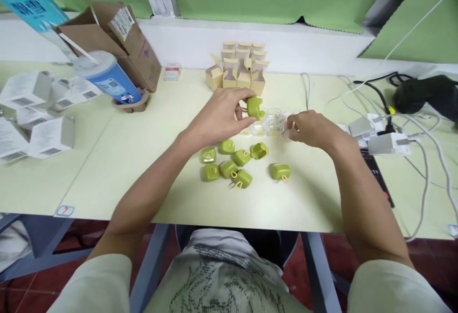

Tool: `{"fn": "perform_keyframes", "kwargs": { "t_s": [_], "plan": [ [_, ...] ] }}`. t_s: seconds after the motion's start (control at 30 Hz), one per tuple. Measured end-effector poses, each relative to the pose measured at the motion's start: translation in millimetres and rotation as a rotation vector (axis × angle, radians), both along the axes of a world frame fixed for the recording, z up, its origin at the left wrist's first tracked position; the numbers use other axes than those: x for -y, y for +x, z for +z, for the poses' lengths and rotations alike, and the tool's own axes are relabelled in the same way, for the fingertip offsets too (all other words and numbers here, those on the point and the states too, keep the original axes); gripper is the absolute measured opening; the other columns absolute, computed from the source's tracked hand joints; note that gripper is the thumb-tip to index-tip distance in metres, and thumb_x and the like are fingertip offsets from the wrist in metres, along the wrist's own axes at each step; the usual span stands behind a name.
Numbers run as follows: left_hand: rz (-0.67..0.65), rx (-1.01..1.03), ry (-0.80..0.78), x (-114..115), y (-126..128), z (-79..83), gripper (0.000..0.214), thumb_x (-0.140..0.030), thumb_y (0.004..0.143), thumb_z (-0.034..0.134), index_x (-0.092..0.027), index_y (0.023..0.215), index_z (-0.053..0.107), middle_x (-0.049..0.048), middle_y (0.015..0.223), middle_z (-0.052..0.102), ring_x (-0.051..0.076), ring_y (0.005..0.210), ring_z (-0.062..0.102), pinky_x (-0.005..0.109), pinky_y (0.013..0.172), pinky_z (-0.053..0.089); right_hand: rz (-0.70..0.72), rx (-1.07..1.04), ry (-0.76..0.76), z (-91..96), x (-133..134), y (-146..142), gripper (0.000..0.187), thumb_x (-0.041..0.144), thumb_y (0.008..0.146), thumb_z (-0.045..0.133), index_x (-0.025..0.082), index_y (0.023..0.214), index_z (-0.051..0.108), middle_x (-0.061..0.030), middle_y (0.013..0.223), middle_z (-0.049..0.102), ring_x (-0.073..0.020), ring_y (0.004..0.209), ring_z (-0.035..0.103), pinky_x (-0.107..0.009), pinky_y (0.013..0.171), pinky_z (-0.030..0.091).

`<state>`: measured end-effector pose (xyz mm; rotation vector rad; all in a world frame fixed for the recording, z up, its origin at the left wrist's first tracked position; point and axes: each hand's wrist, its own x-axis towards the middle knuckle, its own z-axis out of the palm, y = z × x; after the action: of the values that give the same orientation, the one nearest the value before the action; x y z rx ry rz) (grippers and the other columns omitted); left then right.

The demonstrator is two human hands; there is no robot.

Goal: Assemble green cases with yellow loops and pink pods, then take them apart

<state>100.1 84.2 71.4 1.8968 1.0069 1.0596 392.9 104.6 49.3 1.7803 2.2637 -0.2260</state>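
Note:
My left hand (227, 115) is closed, its thumb and fingers pinching a small green case (255, 108) raised above the table, with the case's scalloped edge facing right. My right hand (315, 129) is curled shut at the right end of a group of clear plastic pieces (275, 121); what its fingertips hold, if anything, is blurred. Below the hands lie several more green cases (228, 169), some with a pale loop. One green case (281, 172) sits apart to the right, and a scalloped green cover (259, 150) lies close under my left hand.
Small cream boxes (236, 80) with raised flaps stand at the back. On the left are white boxes (53, 136), a blue cup (110, 81), a brown carton (143, 60) and a bottle (39, 12). Chargers (388, 143), cables and a phone (377, 177) lie right.

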Motion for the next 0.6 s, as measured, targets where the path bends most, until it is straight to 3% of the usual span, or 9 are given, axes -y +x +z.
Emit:
{"fn": "perform_keyframes", "kwargs": {
  "t_s": [0.2, 0.43, 0.6],
  "plan": [
    [-0.024, -0.002, 0.019, -2.6, 0.4, -5.3, 0.027, -0.023, 0.078, 0.096, -0.022, 0.101, 0.082, 0.0004, 0.085, 0.073, 0.032, 0.101, 0.076, 0.05, 0.114, 0.054, -0.008, -0.008, -0.002, -3.6, 0.0, -3.8, 0.013, 0.023, 0.094, 0.07, 0.021, 0.105, 0.077, -0.0137, 0.106, 0.079, -0.0264, 0.084, 0.071, -0.035, 0.067, 0.049],
    [-0.042, -0.07, 0.032, -3.1, -2.3, -6.5, 0.03, -0.041, 0.084, 0.095, -0.023, 0.102, 0.08, 0.0024, 0.097, 0.077, 0.03, 0.099, 0.077, 0.048, 0.11, 0.055, 0.003, -0.013, 0.042, -15.8, -2.7, -3.0, 0.026, 0.025, 0.098, 0.067, 0.02, 0.122, 0.072, -0.0183, 0.113, 0.079, -0.0326, 0.09, 0.073, -0.04, 0.072, 0.051],
    [-0.018, -0.206, 0.084, -5.4, -1.3, -4.6, 0.028, -0.032, 0.082, 0.092, -0.023, 0.105, 0.079, 0.0042, 0.102, 0.077, 0.027, 0.089, 0.073, 0.047, 0.102, 0.057, 0.04, -0.085, 0.084, -18.8, -2.6, 5.4, 0.022, 0.027, 0.096, 0.07, 0.02, 0.116, 0.071, -0.0197, 0.104, 0.077, -0.0356, 0.085, 0.072, -0.042, 0.069, 0.05]
  ]
}}
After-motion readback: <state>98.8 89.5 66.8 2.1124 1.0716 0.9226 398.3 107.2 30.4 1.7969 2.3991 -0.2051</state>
